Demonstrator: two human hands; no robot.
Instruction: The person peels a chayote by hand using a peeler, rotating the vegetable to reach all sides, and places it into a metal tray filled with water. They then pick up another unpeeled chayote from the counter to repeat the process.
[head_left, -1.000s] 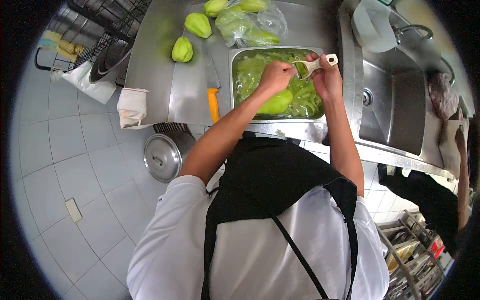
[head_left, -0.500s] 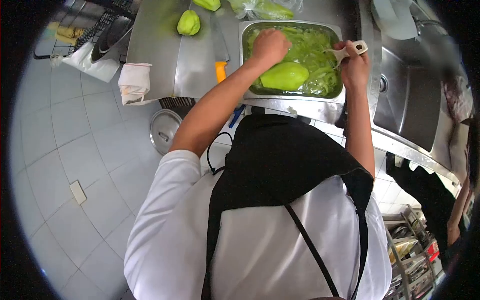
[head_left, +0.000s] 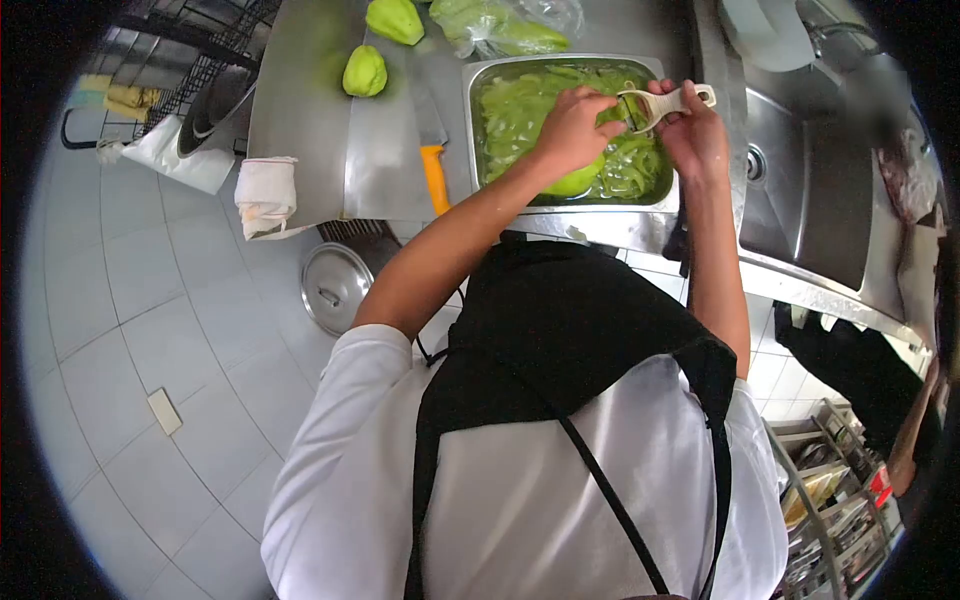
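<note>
My right hand (head_left: 697, 138) is closed around the handle of a pale peeler (head_left: 665, 105), over the right part of a metal tray (head_left: 470, 130). My left hand (head_left: 578, 128) has its fingers drawn together at the peeler's head; whatever is between them is too small to make out. Green peelings or slices (head_left: 510, 105) float in water in the tray. A smooth green chayote (head_left: 575, 183) lies in the water under my left hand, partly hidden by it.
Left of the tray lies a knife with an orange handle (head_left: 434, 178). Two chayotes (head_left: 365, 71) and a plastic bag of green produce (head_left: 500, 28) are further back. A sink (head_left: 800, 190) is at right, with a co-worker's arm (head_left: 912, 430) beyond. A folded cloth (head_left: 266, 195) hangs at the counter's left corner.
My left hand has moved right, from above the tray's middle to the peeler's head. The peeler has shifted slightly left and turned more level. The camera view has shifted a little.
</note>
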